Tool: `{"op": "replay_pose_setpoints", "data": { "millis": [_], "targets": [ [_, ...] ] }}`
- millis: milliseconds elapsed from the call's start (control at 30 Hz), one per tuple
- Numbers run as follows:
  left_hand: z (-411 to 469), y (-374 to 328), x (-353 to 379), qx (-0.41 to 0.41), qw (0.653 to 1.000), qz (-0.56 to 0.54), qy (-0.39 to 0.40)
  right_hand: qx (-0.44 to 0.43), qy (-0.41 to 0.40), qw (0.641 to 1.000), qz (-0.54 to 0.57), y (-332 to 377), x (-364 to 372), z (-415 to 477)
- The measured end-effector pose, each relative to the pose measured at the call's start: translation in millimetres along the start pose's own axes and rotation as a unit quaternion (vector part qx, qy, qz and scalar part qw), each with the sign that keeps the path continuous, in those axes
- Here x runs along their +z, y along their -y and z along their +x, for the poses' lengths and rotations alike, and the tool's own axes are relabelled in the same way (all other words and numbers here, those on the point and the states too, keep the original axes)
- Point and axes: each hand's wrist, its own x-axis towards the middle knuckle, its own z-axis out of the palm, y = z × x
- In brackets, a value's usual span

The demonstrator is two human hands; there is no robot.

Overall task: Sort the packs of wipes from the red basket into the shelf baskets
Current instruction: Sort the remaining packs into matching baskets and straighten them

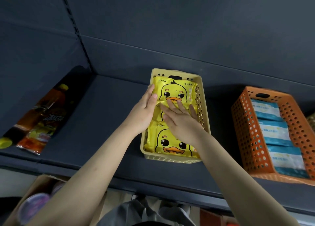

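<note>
Both hands are inside the yellow basket (203, 106) on the dark shelf (109, 123), close together but not clasped. The left hand (144, 109) lies with straight fingers against the left edge of the rear duck pack (175, 91). The right hand (182, 123) is spread flat, palm down, on the middle duck pack (157, 116); neither hand is curled round anything. A front duck pack (170, 145) lies nearest the viewer, so three yellow packs fill the basket in a row. The orange basket (245, 123) stands well apart to the right and holds blue-and-white packs (274, 133). The red basket is not in view. Judgement: these are soft, light film pouches that give under pressure and have a glossy, somewhat slippery skin. They are not fragile. They are best taken by the long edges, or pressed flat from above to seat them level. The step in hand appears to be settling the middle pack into place.
</note>
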Motion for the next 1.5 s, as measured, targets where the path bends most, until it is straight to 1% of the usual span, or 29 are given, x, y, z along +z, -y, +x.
{"op": "replay_pose_setpoints", "data": {
  "millis": [67, 167, 267, 367, 433, 500, 533, 567, 700, 833, 1000, 1067, 1167, 1233, 1367, 1433, 1500],
  "targets": [
    [0, 0, 1, 0.0, 1.0, -0.001, -0.001, -0.002, 0.029, 0.998, -0.047, 2, 3, 1],
    [-1, -1, 0, -0.002, 1.0, 0.002, -0.001, 0.009, 0.05, 0.994, -0.093, 4, 6, 3],
    [-1, -1, 0, 0.001, 1.0, 0.003, 0.001, 0.015, 0.071, 0.993, -0.095, 4, 8, 2],
    [0, 0, -1, 0.003, 1.0, 0.007, 0.002, 0.013, 0.075, 0.994, -0.076, 4, 7, 1],
    [0, 0, -1, 0.003, 1.0, 0.006, 0.001, 0.013, 0.043, 0.999, -0.028, 3, 2, -2],
    [0, -1, -2, 0.002, 1.0, 0.004, 0.001, 0.012, -0.023, 0.999, 0.039, -1, -5, -8],
    [-1, -1, -2, 0.001, 1.0, 0.002, 0.0, 0.014, -0.042, 0.997, 0.069, -3, -8, -10],
    [-1, -1, -2, 0.001, 1.0, -0.001, 0.0, 0.019, -0.042, 0.995, 0.084, -5, -9, -11],
    [-2, -2, -1, 0.001, 1.0, 0.002, 0.001, 0.045, 0.028, 0.998, 0.018, -3, 2, -10],
    [1, 2, -1, 0.004, 1.0, 0.019, 0.0, 0.052, 0.075, 0.996, 0.009, -2, -5, -13],
    [2, 4, -2, 0.003, 1.0, 0.023, 0.0, 0.069, 0.124, 0.989, -0.032, 3, -9, -13],
    [1, 3, -2, 0.004, 1.0, 0.011, 0.001, 0.063, 0.106, 0.992, -0.006, 2, -9, -16],
    [-1, 2, -2, 0.001, 1.0, -0.011, -0.001, 0.073, 0.029, 0.994, 0.075, 6, 0, -23],
    [-2, 2, -1, -0.002, 0.999, -0.039, -0.006, 0.098, 0.007, 0.992, 0.078, 10, 7, -24],
    [-3, 2, 1, -0.003, 0.998, -0.068, -0.011, 0.129, 0.061, 0.99, 0.003, 13, 13, -16],
    [-2, 4, 2, -0.007, 0.997, -0.078, -0.011, 0.147, 0.075, 0.986, -0.006, 15, 14, -13],
    [-1, 4, 2, -0.007, 0.996, -0.086, -0.012, 0.155, 0.073, 0.985, -0.009, 16, 14, -11]
  ]
}}
